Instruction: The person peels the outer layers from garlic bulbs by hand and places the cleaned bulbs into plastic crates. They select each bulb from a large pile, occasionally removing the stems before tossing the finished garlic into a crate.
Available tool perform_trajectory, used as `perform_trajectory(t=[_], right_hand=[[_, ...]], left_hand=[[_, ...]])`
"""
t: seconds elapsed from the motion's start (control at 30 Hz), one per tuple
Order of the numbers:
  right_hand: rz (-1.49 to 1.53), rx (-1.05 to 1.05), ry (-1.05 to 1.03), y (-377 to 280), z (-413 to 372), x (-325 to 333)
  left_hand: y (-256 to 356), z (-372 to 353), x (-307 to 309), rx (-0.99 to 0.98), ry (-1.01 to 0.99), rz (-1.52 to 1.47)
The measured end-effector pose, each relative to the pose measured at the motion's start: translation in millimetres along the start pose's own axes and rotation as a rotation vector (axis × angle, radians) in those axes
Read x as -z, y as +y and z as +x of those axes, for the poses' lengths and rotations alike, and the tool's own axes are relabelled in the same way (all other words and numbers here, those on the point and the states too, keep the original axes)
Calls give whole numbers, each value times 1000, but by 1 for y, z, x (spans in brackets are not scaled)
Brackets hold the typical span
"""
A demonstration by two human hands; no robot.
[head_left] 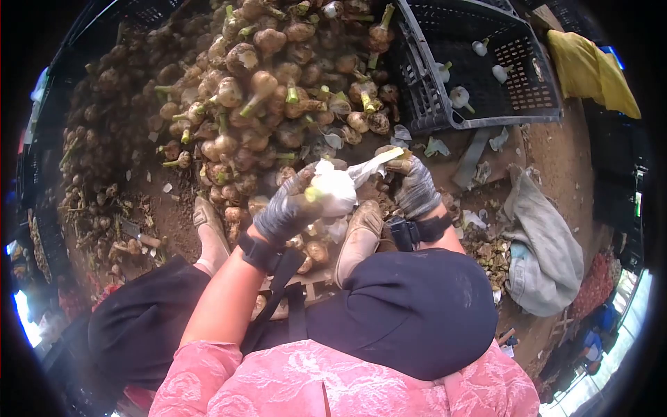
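Landmark: black crate, tilted in view, upper right.

White bulb, looks like garlic, is off the ground, nearer the person than the crate and left of it. Left hand, in a grey dirty glove, is clamped round the bulb's left side; greenish cut end shows by the fingers. Right hand, same glove type, below the crate's near-left corner, pinches a peeled strip, whitish with a yellow-green edge. Strip stretches left towards the bulb; can't tell whether it's attached there. Hands are apart, bulb and strip between them.

Inside the crate: four clean white bulbs, loose, well spaced.

Left of the crate: big heap of soil-stained bulbs, many with green stem stubs, running down towards the person's feet.

Just below the crate's near edge: flat grey strip on the ground, papery skin scraps around it. Further below, to the right: grey cloth, crumpled. Right of the crate: yellow cloth or bag.

Far below-left of the crate: flat tool on the dirt, detail too small to tell.
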State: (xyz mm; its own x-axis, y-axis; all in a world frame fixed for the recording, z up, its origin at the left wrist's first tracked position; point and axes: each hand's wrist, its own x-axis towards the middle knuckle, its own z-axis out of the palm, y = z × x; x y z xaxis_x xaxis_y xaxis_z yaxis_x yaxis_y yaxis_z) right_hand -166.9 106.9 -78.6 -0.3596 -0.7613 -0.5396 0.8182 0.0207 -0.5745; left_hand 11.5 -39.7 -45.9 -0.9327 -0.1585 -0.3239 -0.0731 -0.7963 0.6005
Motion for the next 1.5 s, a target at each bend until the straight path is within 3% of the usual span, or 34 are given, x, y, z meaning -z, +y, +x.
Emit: perform_trajectory(t=[0.07,0.1,0.2,0.27,0.33,0.4,0.43,0.5,0.6,0.63,0.73,0.9,1.0,1.07,1.2,1.23,1.27,1.33,1.37,1.4,1.47,1.5], right_hand=[[-88,28,49,2,-1,13],[-31,62,84,1,-3,17],[55,82,116,0,-2,51],[-1260,258,65,-1,-5,51],[-2339,197,137,4,-22,42],[-1890,324,146,-9,-26,25],[-1892,320,144,-14,-27,12],[-1083,297,-45,-20,-29,-17],[-882,235,-216,-24,-22,-38],[-867,108,-227,-27,-20,-43],[-675,15,-294,-17,-9,-33],[-758,39,-240,-24,-16,-36],[-510,-11,-206,-19,-19,-33],[-823,87,-181,-21,-22,-37],[-935,129,-154,-13,-27,-40],[-999,212,-175,-13,-29,-43],[-998,212,-177,-15,-30,-46],[-850,196,-165,-17,-29,-49],[-932,257,-104,-16,-23,-41],[-772,291,-15,-11,-19,-36],[-796,352,71,-14,-6,-20],[-694,270,56,-17,-8,-18]], left_hand=[[1,-1,-7,-3,17,133],[6,-1,-9,-33,32,432],[0,2,-5,-38,17,420],[-10,6,-1,-122,39,484],[-14,10,1,-207,48,551],[-15,11,1,-156,86,552],[-16,9,0,-125,79,324],[-17,10,3,-72,92,300],[-12,10,0,-41,68,339],[-9,8,-3,-1,68,346],[-7,5,-7,1,87,328],[-11,5,5,-33,33,266],[-10,5,4,-11,62,233],[-9,6,3,-49,92,248],[-12,7,-6,-15,146,144],[-14,8,-4,-90,163,306],[-16,8,-3,-164,179,469],[-17,8,1,-181,170,444],[-13,6,2,-113,139,487],[-6,5,-2,-45,107,528],[-1,4,-7,-65,55,462],[-4,6,-4,-78,63,499]])
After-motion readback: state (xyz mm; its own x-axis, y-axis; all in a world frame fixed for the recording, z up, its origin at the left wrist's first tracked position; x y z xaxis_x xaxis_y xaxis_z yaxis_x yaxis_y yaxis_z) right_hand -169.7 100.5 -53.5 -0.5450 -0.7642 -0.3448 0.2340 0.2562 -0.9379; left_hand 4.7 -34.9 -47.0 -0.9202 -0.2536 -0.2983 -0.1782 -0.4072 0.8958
